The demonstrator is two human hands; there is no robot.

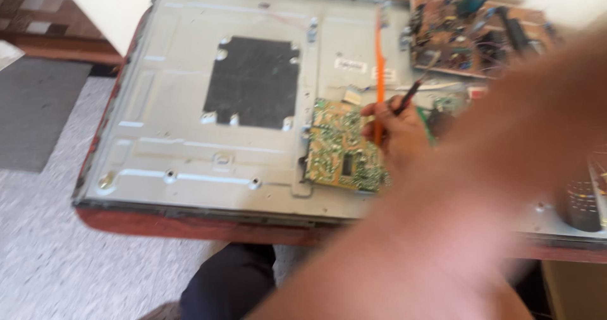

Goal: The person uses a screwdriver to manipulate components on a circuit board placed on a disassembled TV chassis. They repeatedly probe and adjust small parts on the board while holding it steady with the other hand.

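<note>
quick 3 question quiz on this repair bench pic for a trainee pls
1. True or false: the hand holds a thin dark tool.
2. What colour is the circuit board beside that hand: A green, B blue, C white?
3. What dark shape sits mid-way on the metal panel?

Key: 1 true. 2 A. 3 a black rectangular patch.

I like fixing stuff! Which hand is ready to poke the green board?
Likely the right: the right hand is beside the green circuit board, gripping a thin dark tool. No left hand shows.
</note>
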